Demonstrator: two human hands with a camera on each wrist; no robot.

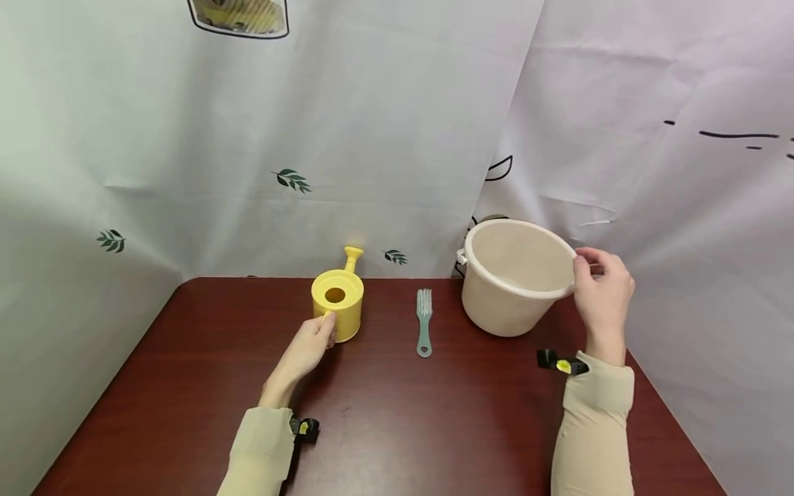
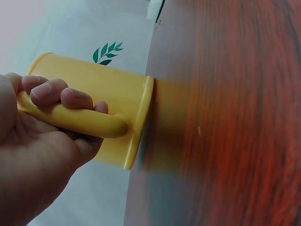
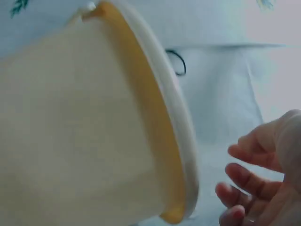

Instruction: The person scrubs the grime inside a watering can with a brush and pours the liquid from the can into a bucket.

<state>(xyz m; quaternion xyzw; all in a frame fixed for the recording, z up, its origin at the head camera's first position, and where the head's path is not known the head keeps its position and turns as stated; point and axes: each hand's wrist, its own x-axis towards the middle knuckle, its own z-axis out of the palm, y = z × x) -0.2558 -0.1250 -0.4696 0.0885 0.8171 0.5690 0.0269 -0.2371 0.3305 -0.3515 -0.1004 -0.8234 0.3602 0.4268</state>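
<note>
My left hand (image 1: 313, 341) grips the handle (image 2: 89, 121) of a yellow watering can (image 1: 349, 318). The can is upright, its spout pointing toward the back, and its base is close to the tabletop. In the left wrist view, fingers wrap around the handle beside the can's wall. On the right, a cream bucket (image 1: 504, 310) stands with its mouth up. My right hand (image 1: 604, 293) is beside the bucket's right rim. The right wrist view shows that hand (image 3: 263, 174) with loosely bent fingers and a gap between them and the rim (image 3: 181, 122).
A green-handled brush (image 1: 424, 327) lies on the dark red wooden table (image 1: 397, 420) between can and bucket, bristles toward the back. A white curtain (image 1: 384, 124) with leaf prints hangs behind the table's back edge and along both sides.
</note>
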